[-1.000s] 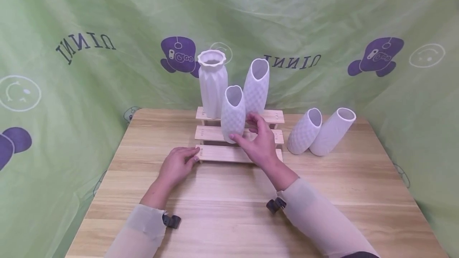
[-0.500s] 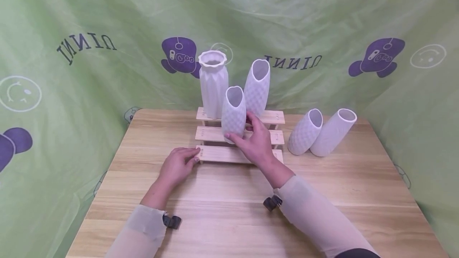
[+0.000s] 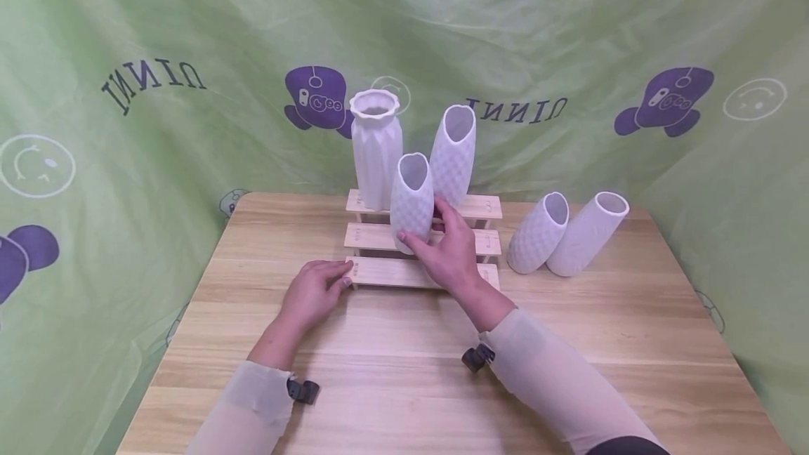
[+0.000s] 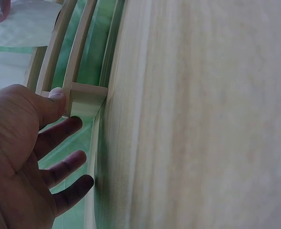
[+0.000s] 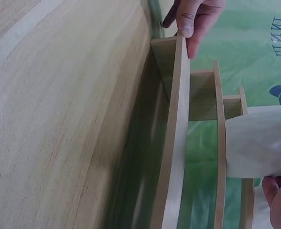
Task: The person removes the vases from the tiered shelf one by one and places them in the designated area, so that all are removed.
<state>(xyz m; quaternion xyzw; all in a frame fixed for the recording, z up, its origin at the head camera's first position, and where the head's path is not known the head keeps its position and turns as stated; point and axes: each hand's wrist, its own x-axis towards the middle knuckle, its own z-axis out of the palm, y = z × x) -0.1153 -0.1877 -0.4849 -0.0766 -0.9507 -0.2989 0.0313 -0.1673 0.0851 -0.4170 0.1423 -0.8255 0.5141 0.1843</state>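
A white vase with a dimpled diamond texture [image 3: 412, 206] stands on the middle step of a three-tier wooden display stand [image 3: 385, 270]. My right hand [image 3: 456, 250] holds it low down, thumb across the front and fingers at its right side. At the lowest step's left end, my left hand [image 3: 314, 293] pinches the corner; in the left wrist view the thumb [image 4: 57, 97] presses the board edge and the other fingers spread below. On the top step are a fluted vase with a wavy rim [image 3: 377, 160] and a taller dimpled vase [image 3: 454, 156].
Right of the stand, a dimpled vase [image 3: 536, 234] and a smoother slant-cut vase [image 3: 586, 234] stand close together on the wooden table [image 3: 392, 385]. Green printed cloth [image 3: 240, 41] hangs behind and at both sides.
My right hand has shifted slightly left, its thumb reaching further across the vase's front. The vase and my left hand stay in place on the stand.
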